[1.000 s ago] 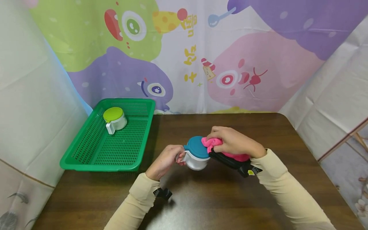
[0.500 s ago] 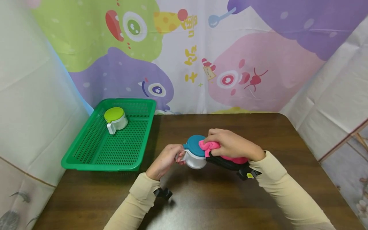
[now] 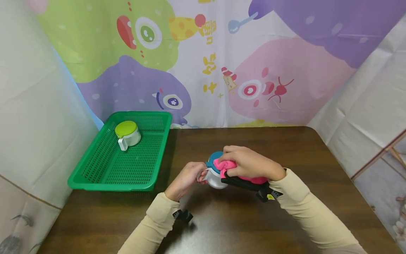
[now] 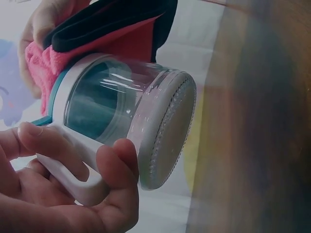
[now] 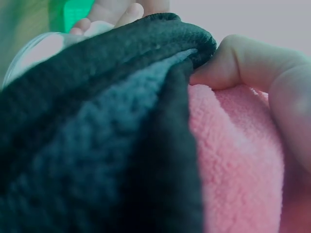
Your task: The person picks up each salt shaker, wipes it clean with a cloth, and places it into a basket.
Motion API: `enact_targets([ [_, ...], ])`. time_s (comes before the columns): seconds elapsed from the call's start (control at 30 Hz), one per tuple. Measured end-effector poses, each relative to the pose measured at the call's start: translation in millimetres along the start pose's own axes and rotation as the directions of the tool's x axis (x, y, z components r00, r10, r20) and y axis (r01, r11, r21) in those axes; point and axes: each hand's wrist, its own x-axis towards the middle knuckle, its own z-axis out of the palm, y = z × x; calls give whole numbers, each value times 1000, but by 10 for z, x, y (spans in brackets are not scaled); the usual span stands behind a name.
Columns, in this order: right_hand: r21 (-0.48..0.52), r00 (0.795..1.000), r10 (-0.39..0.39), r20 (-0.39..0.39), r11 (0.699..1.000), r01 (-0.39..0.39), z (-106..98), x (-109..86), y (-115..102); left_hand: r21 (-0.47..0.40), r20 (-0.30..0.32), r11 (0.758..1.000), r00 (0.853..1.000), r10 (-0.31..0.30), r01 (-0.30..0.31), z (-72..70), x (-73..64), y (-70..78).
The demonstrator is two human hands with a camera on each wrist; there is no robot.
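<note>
A clear glass seasoning jar (image 4: pixel 112 97) with a blue lid (image 3: pixel 215 157) and a white handle (image 4: pixel 73 174) is held up in front of the person. My left hand (image 3: pixel 191 173) grips it by the handle, fingers curled round, and in the left wrist view its flat base faces right. My right hand (image 3: pixel 250 162) holds a bunched pink cloth (image 3: pixel 228 164) with black edging (image 5: pixel 107 121) against the lid and the side of the jar. The cloth covers the right part of the lid in the head view.
At the left of the brown table (image 3: pixel 241 218) stands a green plastic basket (image 3: pixel 111 185). Inside it, near the back left, sits a similar jar with a lime-green lid (image 3: pixel 125 128). A cartoon-printed curtain (image 3: pixel 203 106) hangs behind the table.
My right hand has moved left with the cloth, which now covers more of the blue lid. The left hand has shifted slightly to the right, still holding the jar's handle.
</note>
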Motion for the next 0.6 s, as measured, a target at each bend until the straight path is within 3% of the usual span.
enact_targets([
  [0.6, -1, 1000, -10, 8, 1000, 10, 36, 119, -35, 42, 28, 999, 1000, -12, 10, 46, -17, -13],
])
